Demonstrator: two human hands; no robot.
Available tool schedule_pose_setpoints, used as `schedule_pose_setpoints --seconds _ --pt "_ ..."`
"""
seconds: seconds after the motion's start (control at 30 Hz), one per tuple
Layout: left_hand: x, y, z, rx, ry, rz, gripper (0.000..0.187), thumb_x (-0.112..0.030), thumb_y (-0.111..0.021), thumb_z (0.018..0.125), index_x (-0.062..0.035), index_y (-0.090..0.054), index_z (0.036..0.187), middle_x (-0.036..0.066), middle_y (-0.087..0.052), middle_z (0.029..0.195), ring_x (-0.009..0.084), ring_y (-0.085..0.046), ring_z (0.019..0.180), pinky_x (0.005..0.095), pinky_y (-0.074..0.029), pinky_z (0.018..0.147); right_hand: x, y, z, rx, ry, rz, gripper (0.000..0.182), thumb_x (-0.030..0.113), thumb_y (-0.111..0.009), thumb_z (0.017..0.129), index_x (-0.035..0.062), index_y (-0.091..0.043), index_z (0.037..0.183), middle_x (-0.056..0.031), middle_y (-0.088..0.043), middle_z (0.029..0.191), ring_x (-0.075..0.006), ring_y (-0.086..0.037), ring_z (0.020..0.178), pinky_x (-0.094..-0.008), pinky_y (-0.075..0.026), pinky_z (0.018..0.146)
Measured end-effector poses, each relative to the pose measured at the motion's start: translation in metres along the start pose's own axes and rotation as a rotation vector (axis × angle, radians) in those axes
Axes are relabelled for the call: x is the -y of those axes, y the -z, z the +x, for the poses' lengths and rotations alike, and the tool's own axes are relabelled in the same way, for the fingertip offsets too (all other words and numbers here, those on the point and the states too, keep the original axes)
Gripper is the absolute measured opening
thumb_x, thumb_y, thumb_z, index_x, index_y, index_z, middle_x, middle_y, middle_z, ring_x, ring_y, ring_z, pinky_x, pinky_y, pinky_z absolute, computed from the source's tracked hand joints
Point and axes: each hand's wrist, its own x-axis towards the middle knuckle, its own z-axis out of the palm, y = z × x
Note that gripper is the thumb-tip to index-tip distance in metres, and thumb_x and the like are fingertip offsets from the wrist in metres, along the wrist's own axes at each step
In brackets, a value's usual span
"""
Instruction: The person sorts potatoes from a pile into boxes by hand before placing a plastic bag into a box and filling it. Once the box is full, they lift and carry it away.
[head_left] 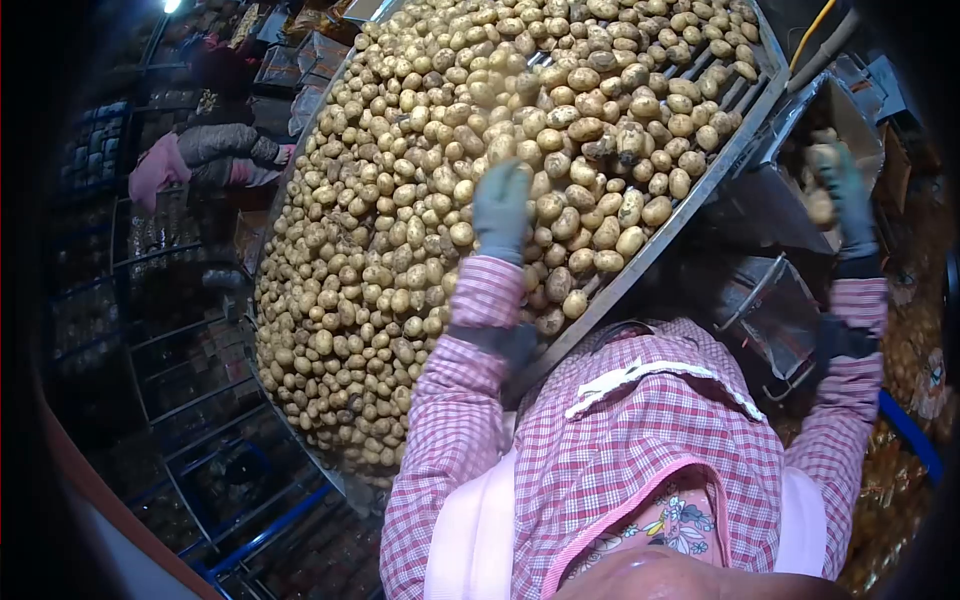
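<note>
My left hand (pixel 501 205), in a grey-green glove, is over the heap of potatoes (pixel 400 235) on the sorting table, close to several of them. Motion smears its fingers, and I cannot tell whether they grip a potato. Out to the right, my right hand (pixel 848 190) wears a similar glove and is at the open cardboard box (pixel 855 125). Blurred potatoes (pixel 822 205) show against its palm side, with the fingers curved round them.
A metal rim (pixel 655 245) edges the table, with bare roller bars (pixel 738 92) at its upper right. Below the box hangs a clear plastic bag (pixel 775 315) on a metal frame. Across the table, a person (pixel 215 155) in a grey jacket reaches towards its edge.
</note>
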Motion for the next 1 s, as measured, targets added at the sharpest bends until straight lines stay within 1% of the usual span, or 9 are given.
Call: schedule_pose_setpoints --seconds 0.1,0.3,0.43,0.53,0.6,0.67,0.77,0.9,1.0 --pt "0.007 0.033 0.042 0.031 0.144 0.101 0.035 -0.021 -0.067 0.094 -0.0030 -0.068 0.124 0.017 -0.068 0.122 0.0266 -0.065 0.110 0.0346 -0.051 0.099 -0.074 0.122 0.040 -0.137 -0.053 -0.319 0.050 0.032 -0.057 0.104 0.0136 -0.049 0.151 -0.0071 -0.061 0.137 -0.0157 -0.060 0.118 -0.0289 -0.046 0.102" --pt "0.035 -0.002 0.105 0.110 -0.086 1.009 0.049 -0.031 -0.066 0.088 -0.0072 -0.066 0.130 0.014 -0.067 0.119 0.0246 -0.068 0.102 0.0353 -0.058 0.085 0.044 -0.063 0.059 0.085 0.016 0.119 0.037 0.023 -0.062 0.100 0.0118 -0.066 0.135 0.0048 -0.068 0.105 -0.0014 -0.055 0.083 -0.0181 -0.044 0.071" --pt "-0.010 0.024 0.094 0.045 0.649 -0.622 0.045 -0.023 -0.058 0.091 -0.0010 -0.061 0.130 0.016 -0.067 0.124 0.0294 -0.068 0.106 0.0411 -0.061 0.090 0.124 -0.219 0.065 0.422 -0.110 0.392 0.034 0.026 -0.064 0.098 0.0038 -0.069 0.124 -0.0003 -0.070 0.099 -0.0073 -0.060 0.084 -0.0231 -0.050 0.077" --pt "-0.021 0.049 0.057 -0.057 0.683 -1.146 0.050 -0.020 -0.049 0.094 0.0000 -0.054 0.139 0.017 -0.068 0.120 0.0308 -0.070 0.101 0.0459 -0.064 0.080 0.142 -0.301 0.080 0.536 0.058 0.303 0.038 0.030 -0.063 0.096 0.0010 -0.069 0.120 -0.0100 -0.074 0.108 -0.0163 -0.067 0.102 -0.0311 -0.052 0.090" --pt "-0.023 0.074 0.029 0.149 0.471 -0.938 0.052 -0.027 -0.047 0.099 -0.0009 -0.051 0.144 0.017 -0.066 0.124 0.0304 -0.069 0.104 0.0451 -0.062 0.083 0.154 -0.343 0.102 0.547 0.202 0.049 0.040 0.032 -0.062 0.091 0.0055 -0.070 0.121 -0.0163 -0.073 0.113 -0.0315 -0.068 0.105 -0.0373 -0.052 0.093" --pt "-0.009 0.085 0.008 0.105 0.585 -1.157 0.060 -0.048 -0.049 0.103 -0.0007 -0.052 0.140 0.018 -0.068 0.119 0.0243 -0.069 0.084 0.0320 -0.056 0.063 0.141 -0.387 0.122 0.518 0.262 -0.217 0.042 0.034 -0.062 0.089 0.0087 -0.069 0.122 -0.0168 -0.072 0.116 -0.0365 -0.067 0.108 -0.0418 -0.052 0.095" --pt "0.041 0.121 -0.023 0.092 0.587 -0.953 0.040 -0.035 -0.049 0.105 -0.0007 -0.062 0.123 0.016 -0.070 0.100 0.0181 -0.065 0.069 0.0239 -0.048 0.049 0.161 -0.409 0.123 0.537 0.343 -0.671 0.045 0.039 -0.062 0.088 0.0113 -0.069 0.122 -0.0169 -0.072 0.116 -0.0368 -0.066 0.110 -0.0442 -0.051 0.097" --pt "0.039 0.151 -0.069 -0.105 0.560 -0.678 0.032 -0.023 -0.052 0.104 0.0012 -0.062 0.122 0.012 -0.071 0.090 0.0211 -0.069 0.065 0.0265 -0.053 0.049 0.170 -0.415 0.114 0.585 0.257 -0.357 0.046 0.044 -0.061 0.089 0.0121 -0.070 0.121 -0.0167 -0.071 0.118 -0.0363 -0.066 0.109 -0.0432 -0.052 0.097" --pt "0.059 0.170 -0.090 -0.114 0.656 -1.032 0.034 -0.022 -0.053 0.102 0.0007 -0.060 0.127 0.011 -0.071 0.092 0.0237 -0.072 0.070 0.0318 -0.061 0.055 0.200 -0.423 0.069 0.575 0.330 0.009 0.047 0.042 -0.064 0.088 0.0088 -0.070 0.121 -0.0177 -0.071 0.114 -0.0362 -0.066 0.109 -0.0445 -0.051 0.096"
